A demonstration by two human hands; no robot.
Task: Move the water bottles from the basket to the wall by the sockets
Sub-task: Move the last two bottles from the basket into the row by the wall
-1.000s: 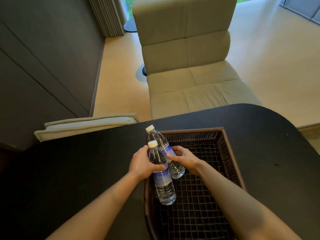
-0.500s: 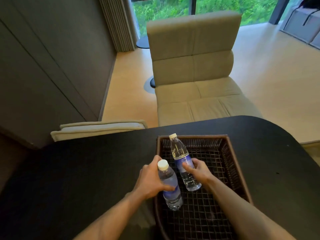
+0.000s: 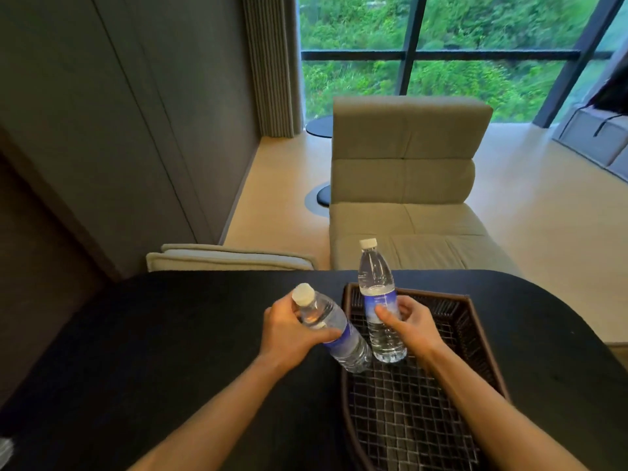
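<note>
Fingers of left hand [image 3: 292,331] wrapped round the shoulder of the left bottle [image 3: 334,329]; right hand [image 3: 407,322] closed on the label of the right bottle [image 3: 379,300]. Both look lifted over the basket [image 3: 475,321], near its left rim. Step: carry-out, just begun. Left bottle leans, cap up-left of fingers; right near upright. Next: swing toward the wall; sockets not in view.

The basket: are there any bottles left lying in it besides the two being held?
No, the basket shows only bare mesh; one bottle is in the left hand, the other bottle in the right hand.
</note>
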